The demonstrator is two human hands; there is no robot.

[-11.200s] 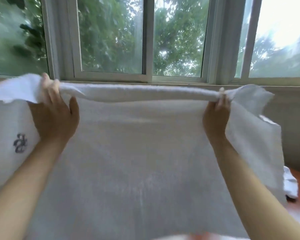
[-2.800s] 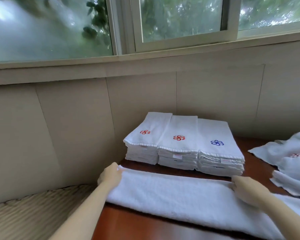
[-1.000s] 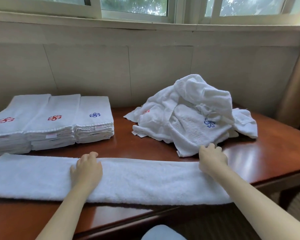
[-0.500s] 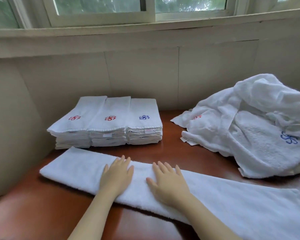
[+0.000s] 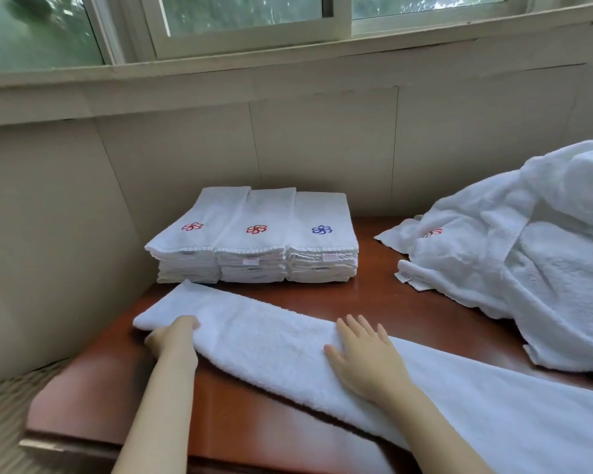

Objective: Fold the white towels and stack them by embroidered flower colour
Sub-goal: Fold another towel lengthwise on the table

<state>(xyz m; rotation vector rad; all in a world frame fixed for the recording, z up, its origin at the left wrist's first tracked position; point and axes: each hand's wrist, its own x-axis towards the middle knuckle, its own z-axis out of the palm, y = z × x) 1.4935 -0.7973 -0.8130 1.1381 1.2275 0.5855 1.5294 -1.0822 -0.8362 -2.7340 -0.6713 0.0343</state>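
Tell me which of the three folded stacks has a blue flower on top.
The rightmost stack, the one nearest the unfolded pile. The middle stack and the left stack both show red flowers.

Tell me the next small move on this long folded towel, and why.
Probably fold the left end over toward the right hand: the left hand grips that end of the folded towel, while the right hand presses flat further along, like an anchor.

white long towel [image 5: 288, 340], reddish-brown table [image 5: 93, 398], white folded stacks [image 5: 254, 241] with two red flowers and one blue, white heap [image 5: 528, 268], red flower showing
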